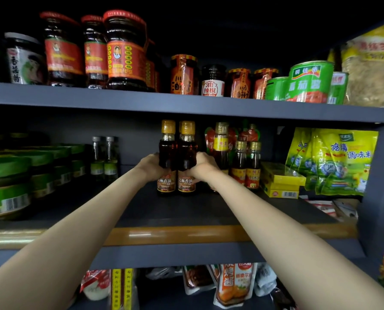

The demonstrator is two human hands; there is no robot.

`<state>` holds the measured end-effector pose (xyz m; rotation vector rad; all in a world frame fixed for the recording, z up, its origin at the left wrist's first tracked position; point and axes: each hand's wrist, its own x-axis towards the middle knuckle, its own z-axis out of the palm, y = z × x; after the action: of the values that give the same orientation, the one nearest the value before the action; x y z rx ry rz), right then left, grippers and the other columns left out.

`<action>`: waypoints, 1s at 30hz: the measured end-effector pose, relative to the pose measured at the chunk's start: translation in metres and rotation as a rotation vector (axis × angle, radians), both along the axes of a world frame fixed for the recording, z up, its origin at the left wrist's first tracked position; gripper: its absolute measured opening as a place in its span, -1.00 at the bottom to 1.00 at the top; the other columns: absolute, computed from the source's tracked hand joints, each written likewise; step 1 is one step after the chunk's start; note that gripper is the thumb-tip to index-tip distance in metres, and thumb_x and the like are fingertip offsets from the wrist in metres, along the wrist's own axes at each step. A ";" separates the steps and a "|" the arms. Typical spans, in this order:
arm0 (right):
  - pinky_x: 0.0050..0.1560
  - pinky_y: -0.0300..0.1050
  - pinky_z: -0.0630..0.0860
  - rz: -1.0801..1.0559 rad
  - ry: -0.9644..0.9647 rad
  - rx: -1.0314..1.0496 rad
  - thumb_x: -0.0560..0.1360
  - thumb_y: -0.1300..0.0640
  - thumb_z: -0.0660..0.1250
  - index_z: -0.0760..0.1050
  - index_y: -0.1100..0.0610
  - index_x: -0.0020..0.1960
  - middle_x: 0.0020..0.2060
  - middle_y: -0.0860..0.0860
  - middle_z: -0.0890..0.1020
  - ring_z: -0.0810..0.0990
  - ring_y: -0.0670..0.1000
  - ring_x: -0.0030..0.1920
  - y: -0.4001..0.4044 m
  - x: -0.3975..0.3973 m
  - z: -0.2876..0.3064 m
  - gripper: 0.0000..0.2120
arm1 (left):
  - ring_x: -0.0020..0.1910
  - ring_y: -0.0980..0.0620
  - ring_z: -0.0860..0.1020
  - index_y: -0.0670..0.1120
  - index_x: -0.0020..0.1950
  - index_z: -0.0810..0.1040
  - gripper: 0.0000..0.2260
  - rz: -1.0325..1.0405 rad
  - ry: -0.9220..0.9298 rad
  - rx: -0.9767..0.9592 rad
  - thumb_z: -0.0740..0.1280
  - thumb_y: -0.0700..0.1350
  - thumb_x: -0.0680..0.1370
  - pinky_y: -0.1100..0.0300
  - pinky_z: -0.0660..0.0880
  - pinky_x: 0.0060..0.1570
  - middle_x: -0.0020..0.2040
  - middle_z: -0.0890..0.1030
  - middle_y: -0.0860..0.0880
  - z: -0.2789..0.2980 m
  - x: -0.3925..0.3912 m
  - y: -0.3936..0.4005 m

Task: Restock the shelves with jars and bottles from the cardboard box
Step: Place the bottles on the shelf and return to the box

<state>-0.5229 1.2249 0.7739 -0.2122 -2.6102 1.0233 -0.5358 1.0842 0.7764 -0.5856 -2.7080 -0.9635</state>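
Both hands on the middle shelf (209,211), arms stretched forward. Left hand (149,165) curled round the left sesame oil bottle (167,157) at mid-height; right hand (203,165) curled round the right sesame oil bottle (187,157) the same way. Two bottles upright, touching side by side, yellow caps up, bases on the dark shelf board, labels facing out.

Far left on that shelf: stacked green-lidded tubs (7,186), then two small clear bottles (104,157) with silver caps, well apart from the held pair. Just right of the right hand: small dark bottles with gold caps (246,166), red pouches (242,135) standing behind them. Further right: flat yellow boxes (280,182) stacked, then yellow-green seasoning bags (334,159) leaning against the side panel.

Upper shelf, same order: dark chili jars with red labels (92,54), smaller orange-wrapped jars (183,74), green cans (307,82), a pale bag (370,63). Lower shelf: sachets and pouches (233,285), partly hidden behind the arms.
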 end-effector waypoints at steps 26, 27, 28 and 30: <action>-0.52 -0.46 0.40 -0.051 0.165 0.095 0.49 0.40 0.12 0.41 0.10 -0.31 -0.45 0.00 0.50 0.52 -0.13 -0.50 0.069 0.199 0.000 -0.69 | -0.04 -0.10 0.57 -0.20 0.03 0.49 -0.77 -0.472 0.531 0.256 0.19 -0.29 0.41 0.08 0.46 -0.02 -0.01 0.60 -0.13 -0.026 0.158 0.104; -0.46 -0.40 0.49 -0.053 0.128 0.056 0.50 0.40 0.12 0.41 0.09 -0.30 -0.43 0.01 0.52 0.55 -0.12 -0.50 0.090 0.222 -0.005 -0.69 | -0.06 -0.09 0.57 -0.20 0.02 0.49 -0.77 -0.550 0.517 0.249 0.18 -0.27 0.40 0.09 0.46 -0.04 -0.03 0.60 -0.12 -0.031 0.171 0.123; -0.40 -0.31 0.55 -0.052 0.077 0.039 0.50 0.40 0.12 0.41 0.10 -0.26 -0.40 0.04 0.54 0.57 -0.13 -0.50 0.112 0.245 -0.011 -0.72 | -0.07 -0.08 0.57 -0.19 0.02 0.49 -0.76 -0.636 0.500 0.237 0.17 -0.23 0.39 0.09 0.47 -0.06 -0.05 0.59 -0.10 -0.036 0.185 0.143; -0.28 -0.19 0.59 -0.088 -0.061 0.034 0.52 0.38 0.14 0.46 0.21 -0.15 -0.34 0.10 0.58 0.60 -0.11 -0.44 0.158 0.294 -0.028 -0.82 | -0.06 -0.07 0.56 -0.18 0.02 0.49 -0.73 -0.806 0.433 0.207 0.16 -0.19 0.37 0.09 0.49 -0.05 -0.08 0.56 -0.06 -0.053 0.215 0.186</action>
<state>-0.2287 1.3827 0.7457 -0.3521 -2.6450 0.9563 -0.3209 1.2703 0.7232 -1.6744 -1.9464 -1.0808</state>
